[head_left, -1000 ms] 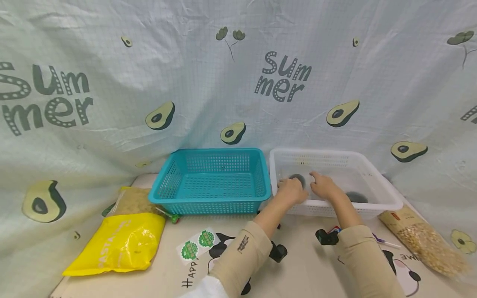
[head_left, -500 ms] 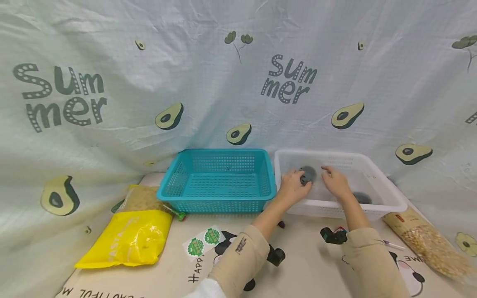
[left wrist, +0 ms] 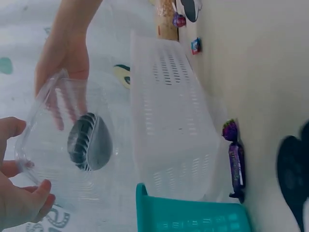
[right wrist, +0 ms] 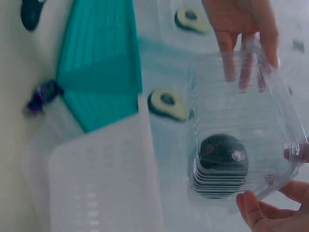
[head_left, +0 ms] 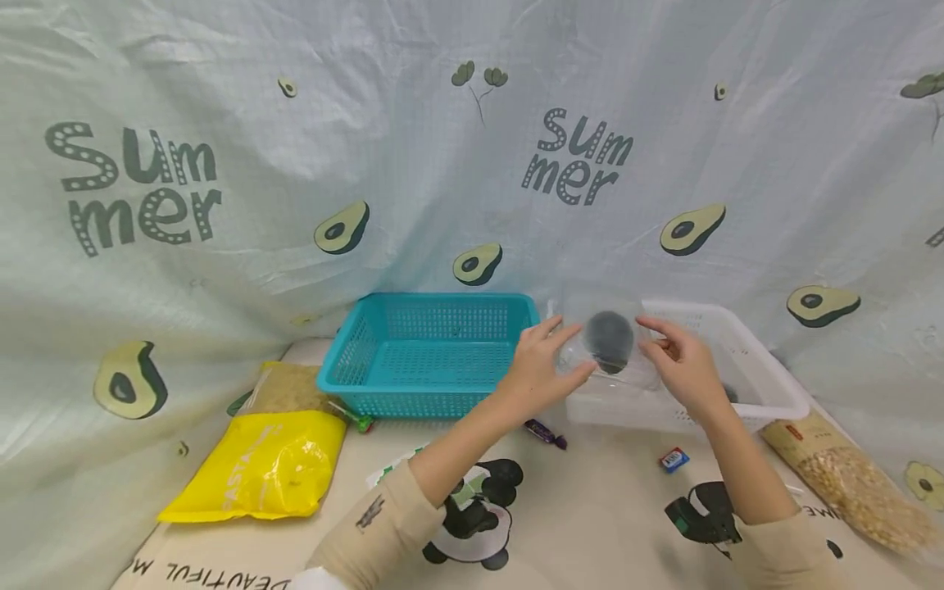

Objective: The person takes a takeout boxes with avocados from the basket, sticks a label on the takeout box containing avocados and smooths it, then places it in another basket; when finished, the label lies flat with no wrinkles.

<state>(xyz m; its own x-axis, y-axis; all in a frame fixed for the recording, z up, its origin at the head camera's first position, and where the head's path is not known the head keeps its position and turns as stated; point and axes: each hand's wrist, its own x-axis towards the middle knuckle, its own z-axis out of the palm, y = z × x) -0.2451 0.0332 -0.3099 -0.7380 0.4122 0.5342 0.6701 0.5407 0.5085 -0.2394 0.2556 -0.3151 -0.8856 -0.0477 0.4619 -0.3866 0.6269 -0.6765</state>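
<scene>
Both hands hold a clear plastic box (right wrist: 222,106) between them, raised over the white basket (head_left: 760,369) in the head view. My left hand (head_left: 537,365) grips the box's left end, fingers and thumb spread along its side. The right hand (head_left: 686,369) pinches the opposite end with its fingertips at the edge. Inside the box lies a dark, rounded, blackish-green thing (head_left: 610,338) that looks like an avocado. Ridges of the clear wall distort it in the left wrist view. Another dark shape (head_left: 730,393) shows in the white basket, mostly hidden by the right forearm.
A teal basket (head_left: 428,406) stands left of the white one. Yellow pasta bag (head_left: 258,467) lies at left, a bag of kernels (head_left: 848,483) at right. In front are a purple-wrapped candy (head_left: 544,432) and a small red-blue packet (head_left: 673,459). A printed curtain (head_left: 413,164) hangs behind.
Both hands were down in the white basket around the dark thing; they have risen, lifting the clear box with it. The candy and packet in front now show fully.
</scene>
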